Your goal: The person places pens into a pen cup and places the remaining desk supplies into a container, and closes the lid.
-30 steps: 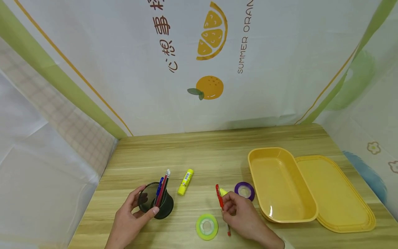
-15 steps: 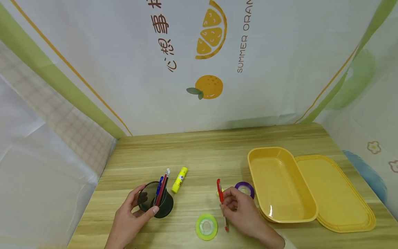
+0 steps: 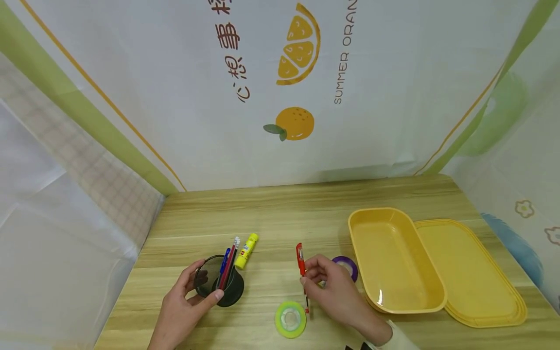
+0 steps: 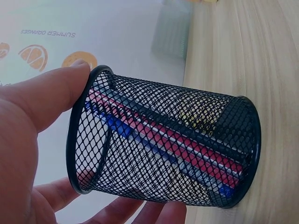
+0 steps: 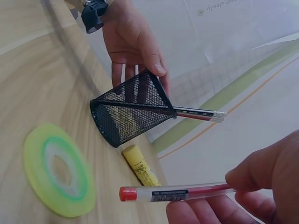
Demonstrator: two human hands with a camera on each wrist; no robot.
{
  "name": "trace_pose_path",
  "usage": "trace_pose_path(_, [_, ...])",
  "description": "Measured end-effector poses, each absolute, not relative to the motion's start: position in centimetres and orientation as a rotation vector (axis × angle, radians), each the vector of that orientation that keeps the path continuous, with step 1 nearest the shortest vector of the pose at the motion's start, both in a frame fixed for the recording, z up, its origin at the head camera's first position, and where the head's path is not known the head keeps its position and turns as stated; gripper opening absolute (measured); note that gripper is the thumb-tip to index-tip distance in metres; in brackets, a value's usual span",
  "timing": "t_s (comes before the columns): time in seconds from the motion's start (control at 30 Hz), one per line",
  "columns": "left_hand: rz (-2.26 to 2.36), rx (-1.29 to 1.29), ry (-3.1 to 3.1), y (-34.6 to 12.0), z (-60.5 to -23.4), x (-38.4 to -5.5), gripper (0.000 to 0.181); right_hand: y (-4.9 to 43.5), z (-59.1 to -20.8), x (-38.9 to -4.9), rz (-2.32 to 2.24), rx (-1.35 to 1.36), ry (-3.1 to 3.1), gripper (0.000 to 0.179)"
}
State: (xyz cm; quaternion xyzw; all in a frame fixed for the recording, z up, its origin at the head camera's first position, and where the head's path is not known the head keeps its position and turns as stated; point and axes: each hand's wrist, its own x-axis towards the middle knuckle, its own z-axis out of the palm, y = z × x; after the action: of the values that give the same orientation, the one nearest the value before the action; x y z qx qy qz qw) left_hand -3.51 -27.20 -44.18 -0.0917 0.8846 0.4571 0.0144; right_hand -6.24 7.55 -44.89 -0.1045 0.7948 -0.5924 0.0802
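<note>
My left hand [image 3: 185, 304] holds a black mesh pen holder [image 4: 163, 144] by its rim, thumb on one side and fingers on the other. Inside stand a blue pen [image 3: 225, 261] and pencils with white ends [image 3: 236, 242]. Between thumb and fingers, my right hand [image 3: 330, 287] pinches a red-capped gel pen [image 3: 300, 259] with a clear barrel [image 5: 170, 193]. This pen is upright in the head view, apart from the holder and to its right. A yellow glue stick [image 3: 247, 251] lies just behind the holder.
A yellow-green tape roll [image 3: 290, 319] lies between the hands near the front. Partly behind my right hand is a purple tape roll [image 3: 351, 267]. On the right stand a yellow plastic box [image 3: 395, 262] and its flat lid [image 3: 477, 272]. Fabric walls [image 3: 372, 121] surround the table.
My right hand has moved left with the red pen. The glue stick has rolled left, closer to the pen holder. My left hand and the holder have stayed nearly still.
</note>
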Motion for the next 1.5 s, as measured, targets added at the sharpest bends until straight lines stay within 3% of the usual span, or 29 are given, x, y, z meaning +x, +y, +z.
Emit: trace_pose_path(1.5, [1.428, -0.260, 2.789, -27.2, -44.5, -3.3, 0.083, 1.3, -40.7, -10.2, -2.205, -0.533, 2.050, 0.018])
